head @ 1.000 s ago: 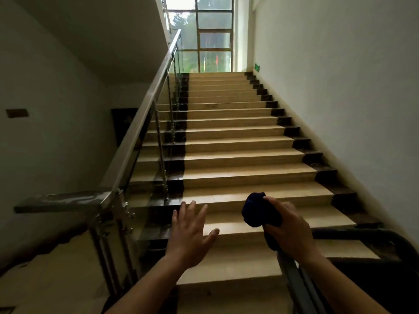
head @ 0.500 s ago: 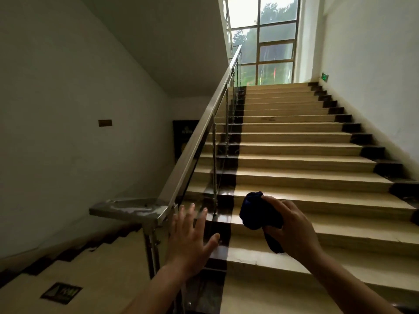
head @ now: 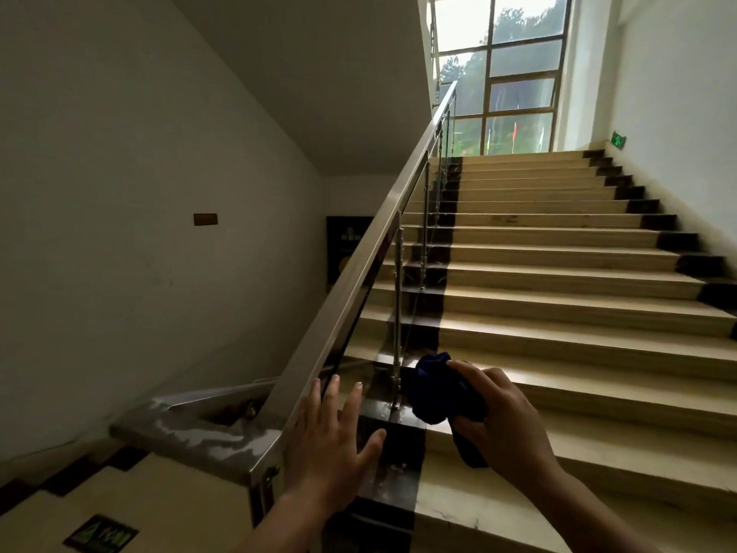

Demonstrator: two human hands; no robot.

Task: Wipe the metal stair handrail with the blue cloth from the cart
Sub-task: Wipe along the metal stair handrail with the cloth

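Observation:
The metal stair handrail (head: 371,249) rises from a dusty flat corner piece (head: 191,429) at lower left up to the window. Glass panels and slim metal posts hang under it. A bunched dark blue cloth (head: 440,395) is gripped in my right hand (head: 498,417), to the right of the rail's lower end and not touching it. My left hand (head: 331,437) is held up flat with fingers spread, just right of the rail's lower end; I cannot tell whether it touches the glass.
Beige steps (head: 558,313) with dark edge strips climb to a large window (head: 506,73). White walls stand on both sides. A second flight (head: 119,492) drops away at lower left, with a floor sign on it.
The view has swung left and closer to the rail. The cart seen a second ago is out of view. Both hands keep their pose, the right still holding the cloth.

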